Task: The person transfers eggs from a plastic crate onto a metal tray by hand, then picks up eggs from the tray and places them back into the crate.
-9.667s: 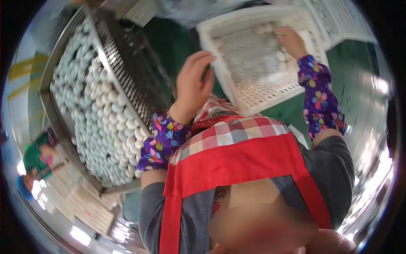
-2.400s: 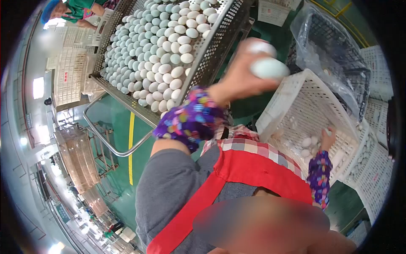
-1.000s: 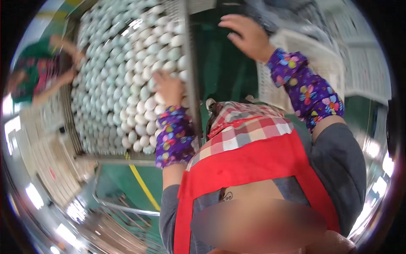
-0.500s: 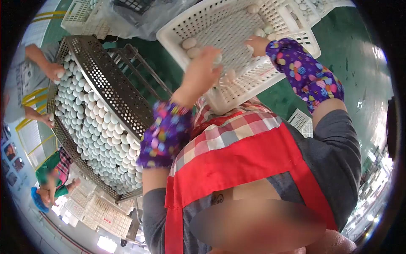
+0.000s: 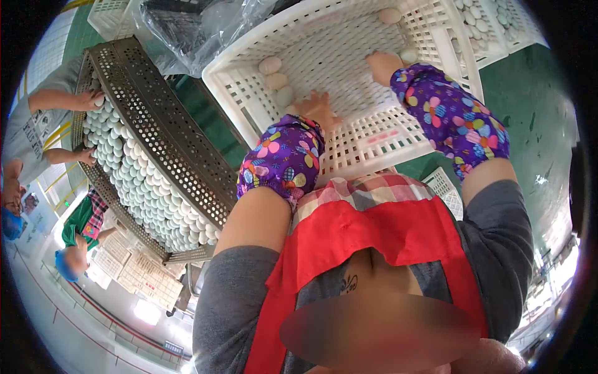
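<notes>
A white plastic crate [image 5: 374,134] stands in front of me, and both my hands are down inside it. My left hand [image 5: 317,107] lies on the crate floor with its fingers spread, just right of three pale eggs [image 5: 277,81] lined up along the left wall. Farther in, my right hand [image 5: 381,65] is curled, with one egg [image 5: 408,55] touching its right side. I cannot tell whether the right hand grips it. Another egg [image 5: 390,15] lies at the far wall. Purple flowered sleeves cover both forearms.
To the left a perforated metal tray [image 5: 156,118] holds several rows of pale eggs [image 5: 146,187]. Another person's hands [image 5: 93,100] rest at its far end. A dark crate in a plastic bag [image 5: 187,22] stands behind. More white crates with eggs [image 5: 492,25] are at top right.
My left hand has dropped from the crate's near rim to its floor and opened out. The right hand stays deep in the crate. The view has shifted slightly.
</notes>
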The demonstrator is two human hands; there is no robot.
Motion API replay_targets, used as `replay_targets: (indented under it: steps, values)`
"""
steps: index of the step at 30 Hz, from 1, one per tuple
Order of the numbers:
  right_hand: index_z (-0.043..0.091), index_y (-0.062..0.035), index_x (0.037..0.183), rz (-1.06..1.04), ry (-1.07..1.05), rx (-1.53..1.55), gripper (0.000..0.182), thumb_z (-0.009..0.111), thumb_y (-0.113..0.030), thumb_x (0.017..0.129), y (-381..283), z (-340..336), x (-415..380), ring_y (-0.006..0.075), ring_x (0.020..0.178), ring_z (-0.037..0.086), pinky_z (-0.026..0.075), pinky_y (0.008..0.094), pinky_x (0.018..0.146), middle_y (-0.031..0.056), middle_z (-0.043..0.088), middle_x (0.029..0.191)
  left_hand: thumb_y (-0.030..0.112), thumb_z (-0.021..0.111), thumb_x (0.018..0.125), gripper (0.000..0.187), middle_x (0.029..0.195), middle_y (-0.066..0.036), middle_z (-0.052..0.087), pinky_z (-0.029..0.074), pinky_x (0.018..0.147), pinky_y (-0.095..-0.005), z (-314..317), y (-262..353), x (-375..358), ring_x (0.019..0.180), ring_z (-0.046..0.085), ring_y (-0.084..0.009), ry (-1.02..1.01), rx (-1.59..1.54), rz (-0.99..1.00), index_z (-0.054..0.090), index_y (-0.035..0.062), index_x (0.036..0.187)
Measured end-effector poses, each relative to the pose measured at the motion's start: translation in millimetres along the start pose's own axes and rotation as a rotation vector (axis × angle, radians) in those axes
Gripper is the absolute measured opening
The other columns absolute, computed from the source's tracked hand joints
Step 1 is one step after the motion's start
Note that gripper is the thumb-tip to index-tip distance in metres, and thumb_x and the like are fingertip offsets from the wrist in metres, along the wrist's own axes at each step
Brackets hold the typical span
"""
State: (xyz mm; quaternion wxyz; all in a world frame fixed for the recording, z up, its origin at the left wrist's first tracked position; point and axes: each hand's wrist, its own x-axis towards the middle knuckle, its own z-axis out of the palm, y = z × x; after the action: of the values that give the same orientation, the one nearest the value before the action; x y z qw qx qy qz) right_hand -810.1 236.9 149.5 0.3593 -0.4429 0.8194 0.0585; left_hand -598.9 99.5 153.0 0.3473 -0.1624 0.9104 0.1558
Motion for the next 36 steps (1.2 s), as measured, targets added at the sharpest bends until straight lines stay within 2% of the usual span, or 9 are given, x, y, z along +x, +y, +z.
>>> replay_targets:
  steps: [3,5,13,19,22,26,33,35,36]
  values:
    - [0.051,-0.0086,0.123,0.214,0.06,-0.046,0.044,0.054,-0.01,0.079,13,-24,-15,0.0361,0.103,0.058,0.052,0.0428,0.08,0.021,0.047,0.121,0.05,0.07,0.067,0.072,0.133,-0.026,0.03,0.05,0.078,-0.0481,-4,15,-12,0.089,0.06,-0.0423,-0.047,-0.084,-0.007,0.05,0.0103,0.123]
    - [0.048,-0.0163,0.127,0.221,0.056,-0.109,0.057,0.056,-0.002,0.072,25,-7,2,0.0386,0.094,0.061,0.053,0.044,0.076,0.0239,0.044,0.124,0.046,0.072,0.068,0.061,0.124,-0.025,0.037,0.051,0.077,-0.0474,4,15,-19,0.087,0.06,-0.0429,0.039,-0.061,0.014,0.058,0.0098,0.115]
    - [0.035,-0.021,0.137,0.266,-0.021,0.02,0.062,0.048,-0.003,0.08,24,1,9,0.0417,0.109,0.054,0.051,0.0436,0.084,0.0236,0.04,0.129,0.044,0.071,0.069,0.058,0.131,-0.028,0.029,0.051,0.081,-0.0438,8,6,-18,0.089,0.062,-0.0408,-0.052,-0.193,-0.058,0.058,0.0132,0.117]
    - [0.04,-0.0205,0.132,0.051,0.042,0.191,0.058,0.053,-0.006,0.078,37,12,3,0.0408,0.095,0.06,0.049,0.0441,0.082,0.0269,0.046,0.123,0.045,0.069,0.067,0.058,0.133,-0.024,0.027,0.05,0.084,-0.0435,12,2,-10,0.09,0.062,-0.0396,-0.065,-0.156,-0.006,0.059,0.014,0.115]
    - [0.049,-0.0104,0.125,0.006,0.258,0.432,0.056,0.065,-0.021,0.073,49,10,13,0.0367,0.091,0.062,0.048,0.0423,0.081,0.0246,0.059,0.107,0.044,0.068,0.068,0.056,0.135,-0.021,0.026,0.049,0.085,-0.0446,2,8,-8,0.091,0.062,-0.0394,-0.102,-0.229,-0.003,0.059,0.0156,0.115]
    - [0.06,0.0072,0.102,0.151,0.147,0.558,0.065,0.072,-0.045,0.064,79,4,22,0.0332,0.092,0.062,0.048,0.039,0.081,0.0223,0.063,0.097,0.044,0.068,0.068,0.056,0.138,-0.021,0.022,0.048,0.087,-0.0435,15,7,-2,0.095,0.06,-0.0398,-0.084,-0.333,-0.026,0.058,0.0165,0.116]
    - [0.061,0.0002,0.104,0.419,0.347,0.234,0.055,0.075,-0.035,0.064,51,-14,-20,0.0328,0.103,0.056,0.045,0.0398,0.088,0.0237,0.06,0.104,0.047,0.067,0.069,0.057,0.134,-0.022,0.029,0.047,0.088,-0.0407,24,2,16,0.096,0.059,-0.0376,-0.175,-0.39,-0.041,0.057,0.0158,0.117]
    - [0.059,-0.0033,0.112,0.404,0.189,0.24,0.062,0.072,-0.04,0.064,54,-15,-20,0.033,0.109,0.053,0.044,0.041,0.091,0.0224,0.058,0.111,0.047,0.067,0.069,0.057,0.127,-0.024,0.039,0.047,0.087,-0.041,29,1,23,0.096,0.059,-0.0376,-0.217,-0.428,-0.013,0.058,0.0153,0.116]
    - [0.059,-0.0036,0.113,0.374,0.187,0.205,0.064,0.072,-0.043,0.064,64,4,-8,0.0334,0.108,0.054,0.044,0.041,0.091,0.0219,0.058,0.111,0.048,0.064,0.07,0.056,0.119,-0.024,0.046,0.046,0.087,-0.0412,26,5,18,0.097,0.057,-0.0372,-0.16,-0.467,0.2,0.059,0.0141,0.114]
